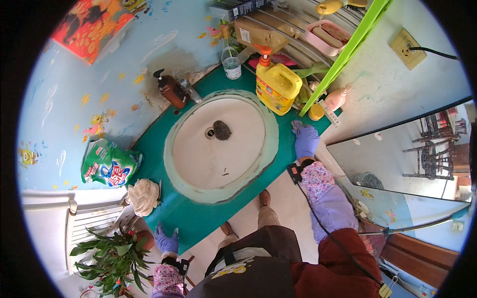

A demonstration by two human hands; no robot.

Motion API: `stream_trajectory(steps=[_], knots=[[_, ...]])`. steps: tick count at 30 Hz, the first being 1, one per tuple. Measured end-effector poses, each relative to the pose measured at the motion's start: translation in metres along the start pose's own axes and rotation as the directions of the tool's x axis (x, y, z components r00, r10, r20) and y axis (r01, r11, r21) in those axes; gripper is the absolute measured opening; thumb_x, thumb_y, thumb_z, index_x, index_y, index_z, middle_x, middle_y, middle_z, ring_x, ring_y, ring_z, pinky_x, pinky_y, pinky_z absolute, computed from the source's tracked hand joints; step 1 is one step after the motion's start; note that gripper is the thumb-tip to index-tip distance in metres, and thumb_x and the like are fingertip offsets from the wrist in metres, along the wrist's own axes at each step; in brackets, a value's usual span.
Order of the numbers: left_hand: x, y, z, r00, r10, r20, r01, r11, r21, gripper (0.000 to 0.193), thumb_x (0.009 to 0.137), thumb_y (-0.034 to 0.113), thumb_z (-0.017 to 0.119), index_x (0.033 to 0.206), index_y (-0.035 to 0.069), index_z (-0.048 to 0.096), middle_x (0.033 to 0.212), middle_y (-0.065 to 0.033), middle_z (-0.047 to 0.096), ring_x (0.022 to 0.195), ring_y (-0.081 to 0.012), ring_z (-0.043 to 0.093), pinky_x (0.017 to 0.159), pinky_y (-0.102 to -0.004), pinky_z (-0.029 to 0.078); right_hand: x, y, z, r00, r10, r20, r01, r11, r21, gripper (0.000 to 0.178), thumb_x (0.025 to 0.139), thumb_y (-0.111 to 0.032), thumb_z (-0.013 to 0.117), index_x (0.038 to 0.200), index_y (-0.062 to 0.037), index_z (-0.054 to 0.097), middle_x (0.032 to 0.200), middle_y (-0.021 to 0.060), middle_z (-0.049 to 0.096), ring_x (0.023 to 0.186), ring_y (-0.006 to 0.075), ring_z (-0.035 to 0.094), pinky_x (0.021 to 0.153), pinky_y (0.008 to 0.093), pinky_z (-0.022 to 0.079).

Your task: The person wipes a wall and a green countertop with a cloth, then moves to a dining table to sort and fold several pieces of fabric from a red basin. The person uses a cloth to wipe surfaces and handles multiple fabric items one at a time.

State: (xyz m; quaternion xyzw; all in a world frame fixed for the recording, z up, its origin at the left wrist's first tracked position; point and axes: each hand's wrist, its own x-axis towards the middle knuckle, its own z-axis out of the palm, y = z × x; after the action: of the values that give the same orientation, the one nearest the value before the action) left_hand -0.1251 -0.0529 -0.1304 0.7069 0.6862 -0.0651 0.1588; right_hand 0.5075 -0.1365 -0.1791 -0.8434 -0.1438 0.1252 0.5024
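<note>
My left hand (167,241), in a purple glove, rests at the near left edge of the green countertop (175,221). Its fingers are spread and hold nothing. At the right end of the counter lies my right hand (305,140), gloved alike, its fingers stretched out on the surface near a yellow jug (279,87) with an orange pump. Between the hands sits a white oval basin (218,166). A dark, rough, rounded lump (222,130) lies in it beside the drain (210,133); its kind is unclear. A crumpled beige cloth (144,196) is nearest the left hand.
Along the wall stand a green bag (110,164), a brown pump bottle (171,90) and a clear bottle (231,64). A green-edged rack (343,59) rises behind the jug, with a pink bottle (338,97) beside it. Right is a mirror (407,149); a leafy plant (112,260) stands lower left.
</note>
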Motion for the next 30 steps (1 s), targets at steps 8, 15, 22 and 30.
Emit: stream_trajectory(steps=[8,15,22,30], knots=[[0.028,-0.037,0.024,0.999,0.049,-0.005,-0.049,0.999,0.007,0.112,0.075,0.054,0.074,0.154,0.001,0.016,0.157,-0.0296,0.017,0.146,-0.0435,0.015,0.119,-0.0505,0.015,-0.091,0.011,0.022,0.944,-0.329,-0.021,0.197,0.613,-0.765,0.022,0.094,-0.026,0.058,0.11,-0.0183,0.071,0.092,0.0147,0.068,0.077,0.0297,0.068,0.063,0.0415,0.053],[0.031,-0.04,0.034,0.996,0.08,0.039,-0.082,0.995,0.054,0.116,0.08,0.069,0.06,0.154,0.0,0.005,0.156,-0.0349,0.01,0.147,-0.0464,0.007,0.119,-0.0553,0.007,-0.258,-0.009,0.081,0.969,-0.245,-0.021,0.196,0.82,-0.538,0.023,0.095,-0.027,0.054,0.093,-0.0094,0.069,0.081,0.0167,0.067,0.071,0.036,0.064,0.062,0.0469,0.048],[0.034,-0.047,0.028,0.984,0.159,0.077,-0.152,0.984,-0.092,0.11,0.085,0.069,0.054,0.154,-0.003,0.007,0.155,-0.0363,0.01,0.147,-0.0475,0.005,0.118,-0.0556,0.005,-0.438,-0.042,0.137,0.526,-0.605,0.598,0.802,0.586,-0.114,0.023,0.088,-0.019,0.057,0.103,-0.0124,0.073,0.091,0.01,0.071,0.081,0.0265,0.066,0.068,0.0381,0.051],[0.032,-0.065,0.017,0.94,0.305,0.151,-0.289,0.95,-0.119,0.112,0.086,0.068,0.056,0.154,-0.001,0.0,0.154,-0.0389,0.004,0.147,-0.0488,-0.002,0.118,-0.0548,0.001,-0.252,-0.031,0.073,0.916,-0.336,0.219,0.396,0.668,-0.63,0.022,0.091,-0.026,0.058,0.091,-0.0107,0.073,0.085,0.0093,0.069,0.075,0.0256,0.067,0.064,0.0411,0.05]])
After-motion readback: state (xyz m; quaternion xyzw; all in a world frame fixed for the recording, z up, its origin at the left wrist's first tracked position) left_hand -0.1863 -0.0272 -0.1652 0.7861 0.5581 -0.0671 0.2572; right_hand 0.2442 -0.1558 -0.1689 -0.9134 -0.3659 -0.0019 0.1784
